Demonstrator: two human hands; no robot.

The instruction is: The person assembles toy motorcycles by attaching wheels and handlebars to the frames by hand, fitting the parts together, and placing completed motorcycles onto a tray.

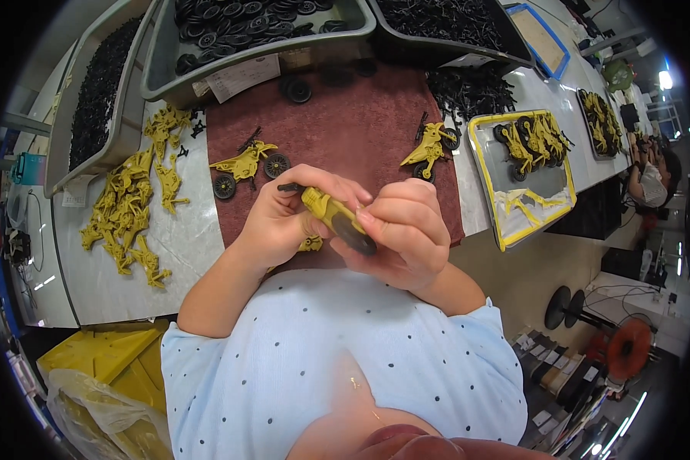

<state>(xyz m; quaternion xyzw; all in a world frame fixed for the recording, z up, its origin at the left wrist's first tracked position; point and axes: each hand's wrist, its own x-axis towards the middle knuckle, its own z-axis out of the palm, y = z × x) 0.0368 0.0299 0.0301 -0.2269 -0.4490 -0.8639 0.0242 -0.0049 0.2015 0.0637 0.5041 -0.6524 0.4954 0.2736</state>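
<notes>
Left hand [274, 224] curled round yellow toy motorbike [319, 203]; right hand [411, 230] pinching its black wheel [350, 231]. Bike between both hands. Risks: off-angle push might seat wheel crooked; slack pinch could let wheel drop short of red towel [345, 134] beyond hands.

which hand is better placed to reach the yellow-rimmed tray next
Right, probably: the right hand is nearer the yellow-rimmed tray than the left hand; both hold the yellow toy.

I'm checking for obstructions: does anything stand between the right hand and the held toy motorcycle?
Nothing visible: the right hand touches the toy motorcycle at its dark wheel; the left hand holds it too.
</notes>
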